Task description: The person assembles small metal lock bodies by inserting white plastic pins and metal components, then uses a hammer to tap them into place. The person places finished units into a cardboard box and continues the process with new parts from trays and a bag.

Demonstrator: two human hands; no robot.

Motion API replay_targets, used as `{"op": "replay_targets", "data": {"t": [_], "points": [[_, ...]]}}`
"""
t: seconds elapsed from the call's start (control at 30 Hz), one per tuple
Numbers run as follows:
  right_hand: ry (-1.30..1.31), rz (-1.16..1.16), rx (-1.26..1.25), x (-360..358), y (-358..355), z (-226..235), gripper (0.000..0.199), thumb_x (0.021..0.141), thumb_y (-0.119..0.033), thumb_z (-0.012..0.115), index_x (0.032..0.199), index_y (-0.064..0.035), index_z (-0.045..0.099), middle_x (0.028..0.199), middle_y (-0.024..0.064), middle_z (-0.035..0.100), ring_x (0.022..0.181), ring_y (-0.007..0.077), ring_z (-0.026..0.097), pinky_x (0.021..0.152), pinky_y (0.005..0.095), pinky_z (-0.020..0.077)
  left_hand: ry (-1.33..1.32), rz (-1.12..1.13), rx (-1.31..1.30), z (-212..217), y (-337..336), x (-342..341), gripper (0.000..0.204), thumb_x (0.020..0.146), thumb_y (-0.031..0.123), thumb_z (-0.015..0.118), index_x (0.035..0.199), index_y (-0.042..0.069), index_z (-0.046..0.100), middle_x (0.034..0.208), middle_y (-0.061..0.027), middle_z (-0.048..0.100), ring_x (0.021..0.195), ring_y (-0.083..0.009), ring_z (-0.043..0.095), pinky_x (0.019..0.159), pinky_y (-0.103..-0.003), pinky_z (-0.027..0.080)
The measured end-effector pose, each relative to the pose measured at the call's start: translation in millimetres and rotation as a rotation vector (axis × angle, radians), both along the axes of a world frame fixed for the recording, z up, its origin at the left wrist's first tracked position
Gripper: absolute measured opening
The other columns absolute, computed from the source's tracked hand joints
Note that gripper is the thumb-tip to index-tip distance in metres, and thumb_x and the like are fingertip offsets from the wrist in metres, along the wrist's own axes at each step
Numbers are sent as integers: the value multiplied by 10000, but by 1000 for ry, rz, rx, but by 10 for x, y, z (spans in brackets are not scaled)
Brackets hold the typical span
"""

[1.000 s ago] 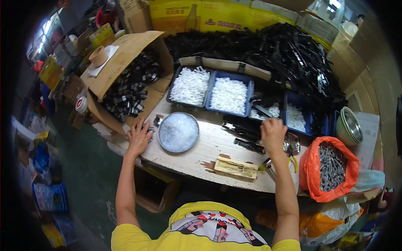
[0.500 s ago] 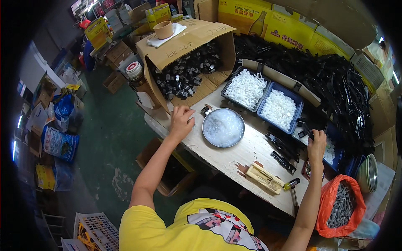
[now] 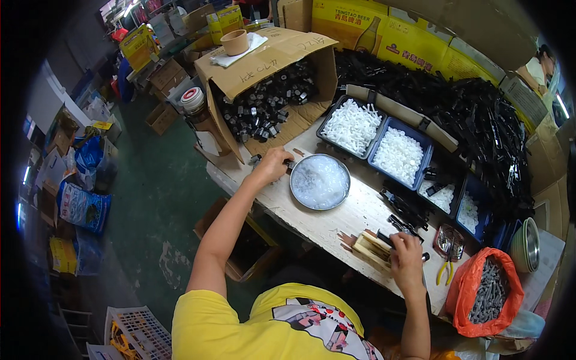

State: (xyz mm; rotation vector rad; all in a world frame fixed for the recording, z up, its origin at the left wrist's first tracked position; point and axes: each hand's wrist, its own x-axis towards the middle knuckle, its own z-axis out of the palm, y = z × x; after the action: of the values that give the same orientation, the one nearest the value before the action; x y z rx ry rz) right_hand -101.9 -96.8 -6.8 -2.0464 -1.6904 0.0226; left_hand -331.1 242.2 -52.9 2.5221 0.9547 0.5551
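Note:
My left hand (image 3: 273, 166) is closed at the left of a round metal bowl (image 3: 292, 191), its fingertips on a small black part (image 3: 290, 164). Another small dark part (image 3: 256, 159) lies just beyond its knuckles. The bowl holds a glossy, whitish, clear substance. Over a cream-coloured block fixture (image 3: 367, 252) near the table's front edge, my right hand (image 3: 408, 258) grips a black plastic part (image 3: 384, 238). Its fingers partly cover the fixture and a dark-handled tool (image 3: 425, 257). Several black clip-like parts (image 3: 401, 207) lie just beyond.
An open cardboard box (image 3: 273, 54) of small black parts stands at the back left. Trays of white pins (image 3: 354, 126) and white caps (image 3: 399, 153) sit behind the bowl. Black parts (image 3: 456, 114) are heaped at the back. Yellow pliers (image 3: 445, 273) and a red bag (image 3: 462, 306) are at right.
My right hand has moved left and nearer, from the trays to the cream fixture, with the black part. My left hand has moved right to the small part beside the bowl.

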Motion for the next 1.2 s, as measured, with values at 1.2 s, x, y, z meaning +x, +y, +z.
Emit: {"op": "replay_targets", "data": {"t": [1.2], "points": [[-215, 75, -100, -320, -10, -388, 421, 774, -89, 518, 1194, -89, 489, 1327, 13, 419, 1181, 150, 404, 978, 501, 167, -670, -196, -1176, 199, -1661, 314, 173, 740, -14, 664, 905, -10, 613, 886, -12, 558, 761, -86, 565, 676, -199, 468]]}}
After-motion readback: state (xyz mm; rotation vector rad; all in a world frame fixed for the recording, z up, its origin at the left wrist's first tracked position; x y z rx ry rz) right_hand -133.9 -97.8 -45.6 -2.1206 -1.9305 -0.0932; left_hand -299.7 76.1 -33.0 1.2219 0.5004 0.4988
